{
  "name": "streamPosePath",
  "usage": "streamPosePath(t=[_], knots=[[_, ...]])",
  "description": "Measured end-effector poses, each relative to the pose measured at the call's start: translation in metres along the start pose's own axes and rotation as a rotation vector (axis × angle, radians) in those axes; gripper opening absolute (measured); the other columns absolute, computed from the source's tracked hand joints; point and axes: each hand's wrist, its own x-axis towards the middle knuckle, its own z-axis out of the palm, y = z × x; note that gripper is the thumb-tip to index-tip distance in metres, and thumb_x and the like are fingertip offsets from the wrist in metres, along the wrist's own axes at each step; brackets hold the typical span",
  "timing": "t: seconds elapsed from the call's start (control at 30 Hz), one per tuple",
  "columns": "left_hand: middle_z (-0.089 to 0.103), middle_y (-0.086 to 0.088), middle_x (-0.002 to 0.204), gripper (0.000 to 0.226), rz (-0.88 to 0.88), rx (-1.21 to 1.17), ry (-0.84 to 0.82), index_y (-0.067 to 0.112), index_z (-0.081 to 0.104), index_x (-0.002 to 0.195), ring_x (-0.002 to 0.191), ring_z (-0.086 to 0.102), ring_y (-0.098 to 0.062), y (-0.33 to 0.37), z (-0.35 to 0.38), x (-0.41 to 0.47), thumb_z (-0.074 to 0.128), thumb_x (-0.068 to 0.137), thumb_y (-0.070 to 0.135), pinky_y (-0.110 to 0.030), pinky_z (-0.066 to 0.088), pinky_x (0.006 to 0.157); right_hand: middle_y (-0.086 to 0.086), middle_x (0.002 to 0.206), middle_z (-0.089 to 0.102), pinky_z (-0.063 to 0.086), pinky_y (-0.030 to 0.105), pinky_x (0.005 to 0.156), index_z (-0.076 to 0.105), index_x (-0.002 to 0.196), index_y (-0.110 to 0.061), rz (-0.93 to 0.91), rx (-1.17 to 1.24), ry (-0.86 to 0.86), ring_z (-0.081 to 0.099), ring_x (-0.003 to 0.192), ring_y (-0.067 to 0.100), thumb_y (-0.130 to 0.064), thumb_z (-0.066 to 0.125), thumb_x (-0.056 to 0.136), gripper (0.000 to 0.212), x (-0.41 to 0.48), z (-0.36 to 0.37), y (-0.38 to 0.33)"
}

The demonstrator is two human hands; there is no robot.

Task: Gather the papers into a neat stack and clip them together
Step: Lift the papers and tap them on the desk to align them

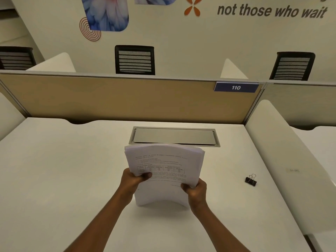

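Two bare arms (101, 224) reach up from the bottom, closest to the camera. Each one ends in a hand on the papers.

The left hand (135, 180) grips the papers (163, 160) on their 9 o'clock side. Its fingers (146, 175) are clamped on the stack, with the thumb on the front page and the rest hidden behind.

The papers stand up on end in the middle of the desk (63, 170), bent in a soft curve. The bottom edge looks like it rests on the desk. At the top the sheets do not line up yet, and a few corners poke out.

The right hand (195, 190) grips the stack lower down, at about 4 o'clock, with its fingers clamped on it too.

I think this is the tidying step, getting all the edges even. Next the stack needs a few taps on the desk until the sheets sit flat together.

The binder clip (251, 180) lies on the desk at 3 o'clock from the papers, well apart from the right hand. Nobody is touching it. One hand must keep hold of the stack while the other goes for the clip, squeezes it wide and pushes it over an edge.
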Motion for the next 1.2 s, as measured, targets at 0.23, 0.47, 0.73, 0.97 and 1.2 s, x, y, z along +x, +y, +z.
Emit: streamPosePath(t=[0.23, 0.47, 0.73, 0.97, 1.2], knots=[[0.077, 0.004, 0.091, 0.037, -0.045, 0.022, 0.041, 0.026, 0.072, 0.092, 0.093, 0.069, -0.024, -0.013, 0.008, -0.011, 0.086, 0.059, 0.016, -0.033, 0.057, 0.077, -0.003, 0.068, 0.073, 0.055, 0.022, 0.059, 0.070, 0.073, -0.015, 0.098, -0.036, 0.042, 0.067, 0.067, 0.013, -0.004, 0.066, 0.057, 0.020, -0.007, -0.003, 0.009], [0.074, -0.007, 0.100, 0.037, -0.045, 0.014, 0.061, 0.014, 0.071, 0.101, 0.096, 0.067, -0.029, -0.016, 0.007, -0.007, 0.083, 0.067, 0.006, -0.035, 0.057, 0.078, 0.002, 0.067, 0.070, 0.054, 0.023, 0.059, 0.068, 0.071, -0.007, 0.101, -0.021, 0.052, 0.063, 0.064, 0.013, -0.002, 0.065, 0.057, 0.015, -0.009, -0.003, 0.009], [0.076, 0.007, 0.087, 0.027, -0.054, 0.055, 0.094, 0.025, 0.071, 0.090, 0.090, 0.069, -0.022, -0.011, 0.018, -0.007, 0.077, 0.075, 0.004, -0.032, 0.057, 0.075, 0.009, 0.089, 0.072, 0.056, 0.020, 0.066, 0.068, 0.087, -0.014, 0.162, -0.101, 0.040, 0.067, 0.084, 0.023, 0.005, 0.071, 0.068, 0.027, -0.008, -0.003, 0.011], [0.077, -0.001, 0.094, 0.025, -0.039, 0.016, 0.114, 0.016, 0.071, 0.096, 0.089, 0.072, -0.025, 0.000, 0.016, -0.006, 0.079, 0.073, 0.007, -0.028, 0.059, 0.066, 0.005, 0.090, 0.071, 0.055, 0.024, 0.065, 0.066, 0.092, -0.015, 0.103, -0.305, -0.018, 0.066, 0.084, 0.025, 0.009, 0.062, 0.075, 0.029, 0.000, -0.010, -0.006], [0.071, 0.000, 0.078, 0.045, 0.261, 0.065, 0.151, 0.018, 0.068, 0.092, 0.070, 0.064, -0.014, 0.076, -0.026, 0.010, 0.082, 0.051, 0.031, -0.022, 0.054, 0.061, 0.009, 0.071, 0.069, 0.049, 0.038, 0.060, 0.066, 0.075, -0.010, -0.066, -0.655, -0.133, 0.060, 0.067, 0.029, -0.014, 0.051, 0.063, 0.020, 0.019, -0.027, -0.043]])
